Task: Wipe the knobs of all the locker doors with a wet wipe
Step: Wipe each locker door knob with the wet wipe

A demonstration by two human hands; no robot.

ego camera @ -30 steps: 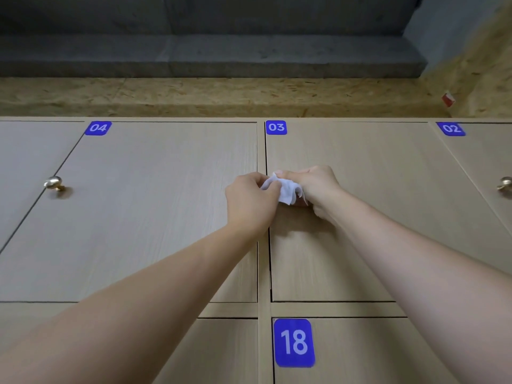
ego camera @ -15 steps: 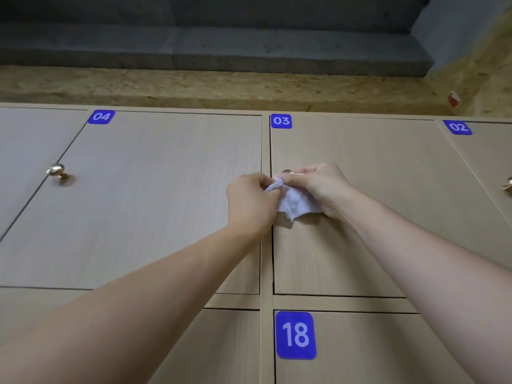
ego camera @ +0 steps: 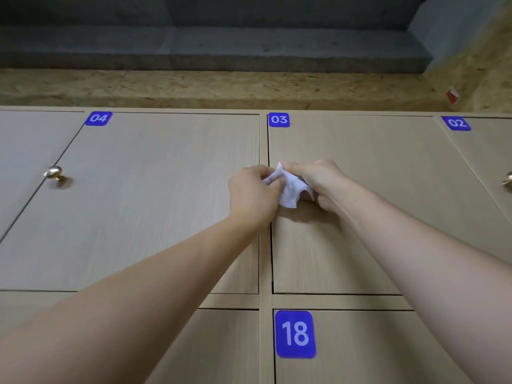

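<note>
A crumpled white wet wipe point(ego camera: 291, 189) is held between both hands at the left edge of locker door 03 point(ego camera: 374, 217). My left hand point(ego camera: 252, 195) pinches its left corner. My right hand point(ego camera: 321, 181) grips the rest of the wipe against the door. The knob of door 03 is hidden under the wipe and my fingers. A round brass knob point(ego camera: 54, 173) stands out on the door left of 04, and another knob point(ego camera: 508, 178) shows at the right edge on door 02.
Light wood locker doors fill the view, with blue labels 04 point(ego camera: 98, 118), 03 point(ego camera: 278, 119), 02 point(ego camera: 455, 123) and 18 point(ego camera: 295, 333). Above them run a chipboard strip point(ego camera: 221, 87) and a grey concrete ledge. A small red tag point(ego camera: 452, 96) is at the upper right.
Both hands stayed at door 03 and worked the wipe; it now hangs lower and more spread out. The glimpse of knob seen half a second ago is covered again.
</note>
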